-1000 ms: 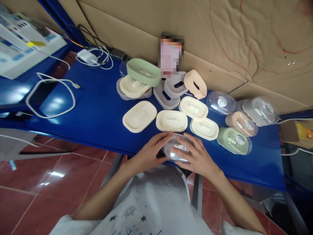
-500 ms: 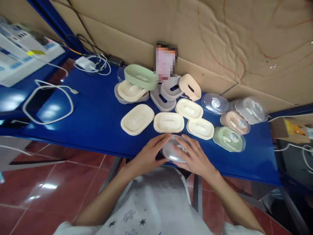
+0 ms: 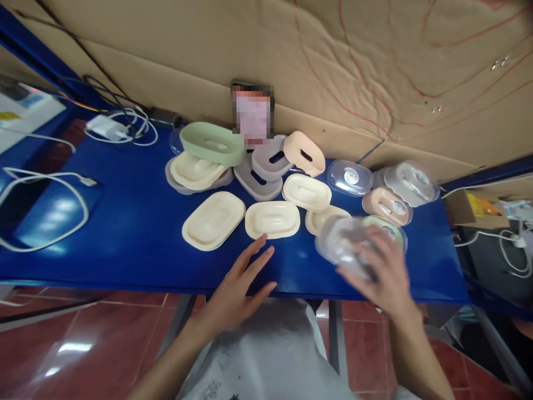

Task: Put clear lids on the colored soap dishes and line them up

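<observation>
Clear lid (image 3: 343, 244) held in right grip (image 3: 381, 275).

Dim, even indoor light — glare patches on the blue table (image 3: 125, 233) (left side); right hand (image 3: 385, 272) motion-blurred, edges bowed.

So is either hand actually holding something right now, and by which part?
The right hand holds a clear-lidded soap box, fingers over its near end; blur hides the exact grip. The left hand is open, holding nothing.

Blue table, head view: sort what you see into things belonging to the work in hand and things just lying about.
In hand: right hand holding clear covered soap box; left hand open; cream trays; closed boxes.

Lying about: white charger and cables; cardboard wall.
</observation>
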A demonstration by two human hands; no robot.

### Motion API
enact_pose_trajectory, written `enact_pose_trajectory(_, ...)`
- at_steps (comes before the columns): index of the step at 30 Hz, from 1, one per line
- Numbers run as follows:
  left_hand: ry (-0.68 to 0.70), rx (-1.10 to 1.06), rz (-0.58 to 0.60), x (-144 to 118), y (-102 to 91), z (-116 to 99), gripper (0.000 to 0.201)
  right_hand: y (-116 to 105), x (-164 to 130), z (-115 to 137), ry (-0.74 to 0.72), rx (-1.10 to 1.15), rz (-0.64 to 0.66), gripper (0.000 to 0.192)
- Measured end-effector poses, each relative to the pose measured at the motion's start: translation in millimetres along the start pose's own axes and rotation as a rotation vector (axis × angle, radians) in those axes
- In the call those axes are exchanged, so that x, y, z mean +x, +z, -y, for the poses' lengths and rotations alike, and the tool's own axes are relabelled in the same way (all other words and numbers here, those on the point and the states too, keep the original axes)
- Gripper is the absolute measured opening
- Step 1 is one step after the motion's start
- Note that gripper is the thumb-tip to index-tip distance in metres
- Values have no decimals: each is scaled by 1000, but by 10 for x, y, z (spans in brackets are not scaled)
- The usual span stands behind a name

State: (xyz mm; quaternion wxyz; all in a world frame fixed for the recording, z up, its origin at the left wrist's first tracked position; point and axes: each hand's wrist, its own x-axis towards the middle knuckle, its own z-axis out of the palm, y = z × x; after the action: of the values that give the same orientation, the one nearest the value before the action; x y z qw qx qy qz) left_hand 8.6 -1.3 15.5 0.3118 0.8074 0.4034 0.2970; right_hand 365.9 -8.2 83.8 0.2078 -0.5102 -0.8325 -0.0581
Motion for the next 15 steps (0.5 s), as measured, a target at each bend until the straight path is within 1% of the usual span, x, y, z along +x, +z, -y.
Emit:
enact_pose_trajectory(2,5,117,-109,27,-80,0,75,-172,-47,-474,135,-140,-198,87)
enact_pose_trajectory(3,5,201,-170,53,-130,13,74,-226,-76,-711,194,-187,-199,85)
enact_pose_trajectory(5,-31,375,-281,111,-237,67,73,-266,-137,-1124,214,-252,-179,77)
enact_pose_trajectory(6,-67,449,-327,135,-290,106,71,-259,-167,-1287,211,-273,-154,73)
enact_pose_trajectory(8,-150,557,-385,154,-381,199,63,-223,-221,-1518,203,-313,-106,65)
enact_pose_trajectory(10,-200,621,-393,127,-445,291,51,-195,-262,-1626,192,-350,-94,59)
enact_pose_trajectory(12,-216,645,-369,69,-481,359,37,-197,-280,-1612,205,-375,-69,59)
enact_pose_trajectory(13,-213,647,-355,36,-490,380,31,-206,-275,-1555,218,-384,-58,62)
enact_pose_trajectory(15,-204,637,-334,-22,-498,400,26,-218,-225,-1336,253,-392,-52,69)
